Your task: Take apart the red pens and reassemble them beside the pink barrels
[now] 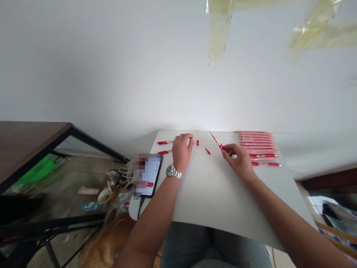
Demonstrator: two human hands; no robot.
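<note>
Head view: the red pen point(216, 140) tilts over the bench point(212, 190), pinched by your right hand point(239, 160) — a small red piece point(208, 151) lies nearby. Your left hand point(181, 150) has curled fingers — can't tell whether they grip anything.

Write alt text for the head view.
A person's right hand holds a slim red pen part above a white table; the left hand is near a small red piece. Pink rods lie at right, a phone at left.

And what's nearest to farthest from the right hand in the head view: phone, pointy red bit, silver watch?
1. Pointy red bit: left of the right hand.
2. Silver watch: farther left.
3. Phone: farthest left.
</note>
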